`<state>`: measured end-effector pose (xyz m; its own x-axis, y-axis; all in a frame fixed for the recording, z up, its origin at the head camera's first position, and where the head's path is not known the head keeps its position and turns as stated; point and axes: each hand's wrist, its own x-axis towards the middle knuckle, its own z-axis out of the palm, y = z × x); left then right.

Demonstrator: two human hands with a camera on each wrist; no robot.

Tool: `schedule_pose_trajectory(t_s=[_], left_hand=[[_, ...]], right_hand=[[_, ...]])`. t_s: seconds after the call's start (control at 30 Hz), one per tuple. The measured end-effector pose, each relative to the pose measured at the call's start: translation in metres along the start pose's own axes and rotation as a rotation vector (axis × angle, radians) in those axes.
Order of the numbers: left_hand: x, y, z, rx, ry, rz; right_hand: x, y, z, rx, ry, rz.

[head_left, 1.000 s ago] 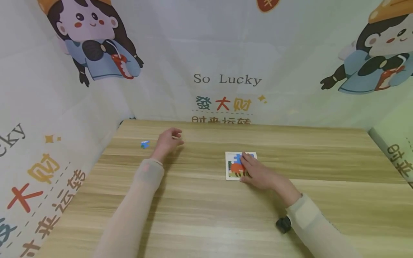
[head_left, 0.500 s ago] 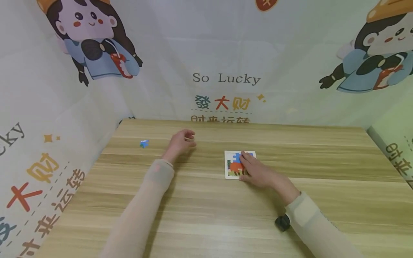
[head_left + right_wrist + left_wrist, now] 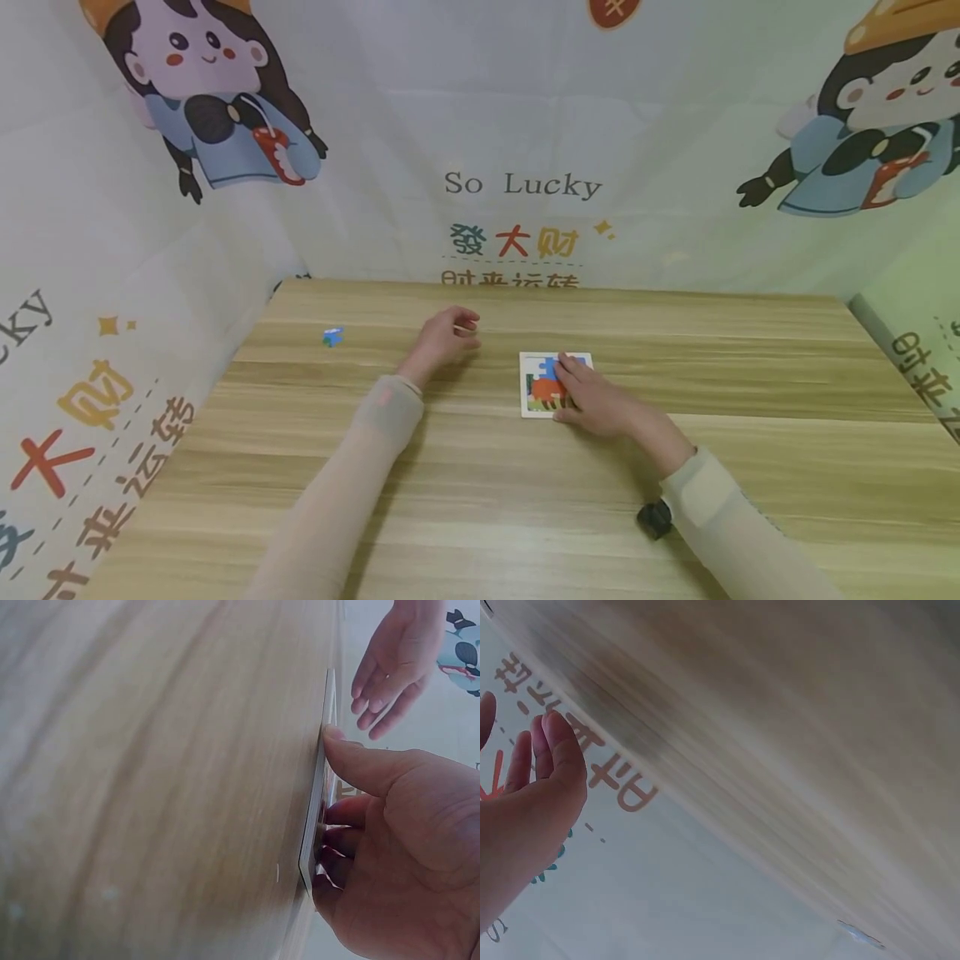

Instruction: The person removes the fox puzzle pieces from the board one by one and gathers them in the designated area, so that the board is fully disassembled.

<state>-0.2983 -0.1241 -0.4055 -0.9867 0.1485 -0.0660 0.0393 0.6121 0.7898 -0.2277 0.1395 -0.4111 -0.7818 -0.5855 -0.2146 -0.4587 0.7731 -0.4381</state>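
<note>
A small square jigsaw puzzle board (image 3: 524, 392) with a white frame lies on the table, showing a red-orange animal picture with blue pieces above it. My right hand (image 3: 597, 400) rests on its right part and hides that side. In the right wrist view, the thumb (image 3: 367, 763) touches the board's edge and the other fingers lie over its face. My left hand (image 3: 446, 340) hovers to the left of the board with loosely bent fingers and nothing visible between them. Farther left lies a loose blue puzzle piece (image 3: 332, 337) with white and green on it.
The wood-grain table (image 3: 465, 483) ends at the back against a white printed cloth (image 3: 390, 150) hung as a wall. More of this cloth hangs along the left and right sides. A black device (image 3: 655, 520) sits at my right wrist.
My left hand has moved to the right, away from the loose puzzle piece and closer to the puzzle board. The right hand has stayed on the board.
</note>
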Motion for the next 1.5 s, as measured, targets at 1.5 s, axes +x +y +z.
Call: schedule_pose_trajectory(t_s=[1.5], left_hand=[[-0.006, 0.046, 0.063, 0.123, -0.259, 0.071]], right_hand=[[0.003, 0.006, 0.003, 0.008, 0.011, -0.013]])
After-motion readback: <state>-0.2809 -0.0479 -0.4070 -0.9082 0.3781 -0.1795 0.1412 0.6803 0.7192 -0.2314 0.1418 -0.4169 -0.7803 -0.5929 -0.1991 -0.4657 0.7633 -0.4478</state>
